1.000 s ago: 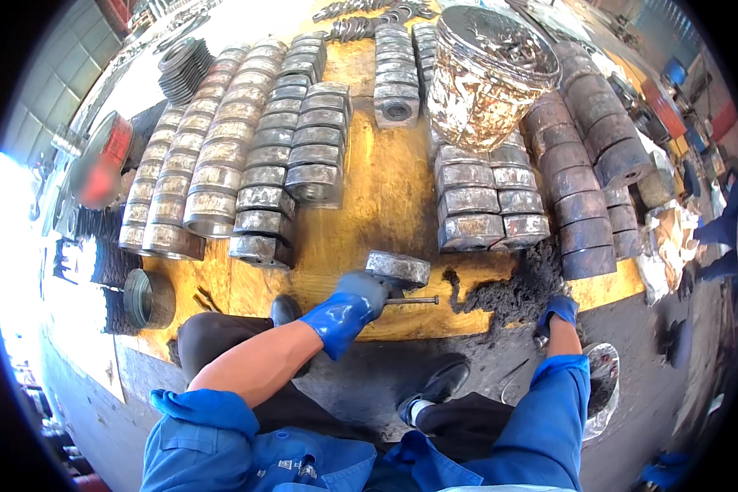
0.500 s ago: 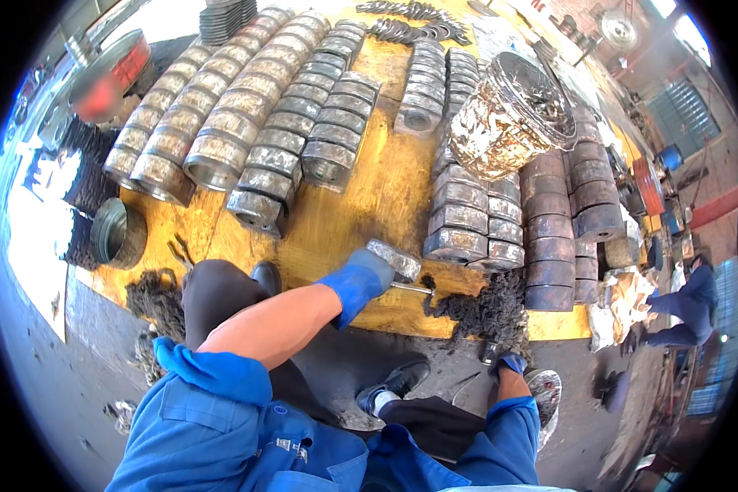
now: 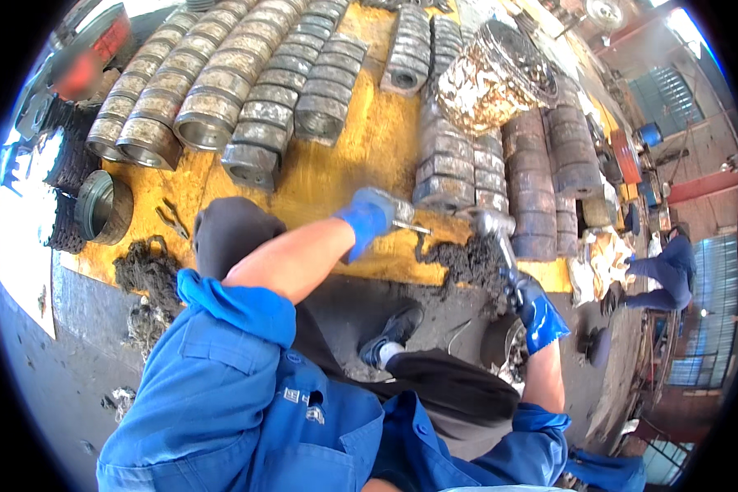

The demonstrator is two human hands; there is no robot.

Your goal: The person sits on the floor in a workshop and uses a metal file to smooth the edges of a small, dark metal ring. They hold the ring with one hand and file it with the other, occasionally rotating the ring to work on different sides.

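Observation:
My left hand point(image 3: 369, 216), in a blue glove, is closed round a grey metal block point(image 3: 403, 211) above the yellow tabletop. A thin metal rod point(image 3: 414, 228) sticks out to the right beside the block; whether the two are joined I cannot tell. My right hand point(image 3: 535, 308), also gloved in blue, grips the handle of a hammer point(image 3: 495, 223). Its shiny head is raised to the right of the rod, apart from it. Under the hammer lies a heap of black, stringy scraps point(image 3: 470, 266) at the table's near edge.
Rows of metal rings point(image 3: 201, 123) and blocks point(image 3: 443, 168) stand along the yellow table point(image 3: 353, 176). A stained bucket point(image 3: 484, 82) sits on the right rows. Pliers point(image 3: 172, 220) and an open ring point(image 3: 105, 207) lie left. Another person point(image 3: 668, 266) bends at the far right.
My right hand has risen from low beside the table's edge, bringing the hammer up near the rod. The view has shifted, so the table's things sit higher. My left hand keeps its hold.

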